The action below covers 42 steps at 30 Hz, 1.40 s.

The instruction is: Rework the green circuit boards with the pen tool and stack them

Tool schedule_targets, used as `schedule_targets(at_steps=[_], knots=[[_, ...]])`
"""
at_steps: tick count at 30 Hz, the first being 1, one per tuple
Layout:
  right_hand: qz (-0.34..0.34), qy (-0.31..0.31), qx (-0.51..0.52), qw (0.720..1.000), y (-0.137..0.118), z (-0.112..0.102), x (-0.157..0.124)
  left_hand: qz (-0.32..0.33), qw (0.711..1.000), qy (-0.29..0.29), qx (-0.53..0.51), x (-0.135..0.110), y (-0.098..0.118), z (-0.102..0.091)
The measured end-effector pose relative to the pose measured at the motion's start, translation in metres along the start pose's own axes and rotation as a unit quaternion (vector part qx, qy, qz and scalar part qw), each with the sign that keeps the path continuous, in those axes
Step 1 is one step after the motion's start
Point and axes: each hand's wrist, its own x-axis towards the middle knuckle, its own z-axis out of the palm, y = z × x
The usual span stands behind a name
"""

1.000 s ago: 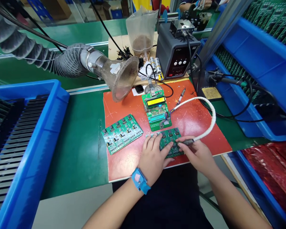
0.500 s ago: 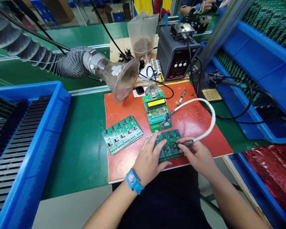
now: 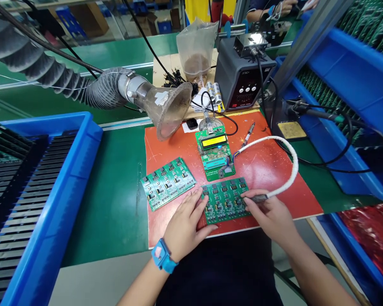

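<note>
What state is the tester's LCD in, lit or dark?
Lit: the LCD glows bright yellow.

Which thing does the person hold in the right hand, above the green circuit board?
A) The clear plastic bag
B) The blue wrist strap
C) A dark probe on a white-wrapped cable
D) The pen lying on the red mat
C. The right hand grips the dark probe, and its white-wrapped cable curves away over the red mat.
</note>
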Motion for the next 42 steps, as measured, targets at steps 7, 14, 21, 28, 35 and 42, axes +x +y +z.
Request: schedule_targets(at_steps=[7, 14, 21, 28, 35, 42], knots=[[-0.006, -0.024, 0.013, 1.000, -0.0008, -0.0044, -0.0018, -0.011, 0.999, 0.016, -0.026, 0.0016, -0.0010, 0.0004], [-0.008, -0.026, 0.014, 1.000, -0.0025, -0.0059, -0.0020, -0.010, 0.999, 0.020, -0.030, 0.0016, -0.0010, 0.0010], [-0.001, -0.025, 0.021, 0.999, 0.0007, -0.0038, -0.0014, -0.015, 0.999, 0.021, -0.037, 0.0019, -0.0010, -0.0003], [-0.003, -0.022, 0.019, 1.000, -0.0015, -0.0034, -0.0018, -0.008, 0.999, 0.022, -0.037, 0.0017, -0.0012, 0.0002], [0.009, -0.018, 0.022, 1.000, -0.0022, -0.0028, -0.0011, -0.010, 0.999, 0.019, -0.036, 0.0015, -0.0013, 0.0000], [0.007, -0.019, 0.021, 1.000, -0.0026, -0.0024, -0.0015, -0.010, 0.999, 0.016, -0.031, 0.0018, -0.0017, 0.0002]])
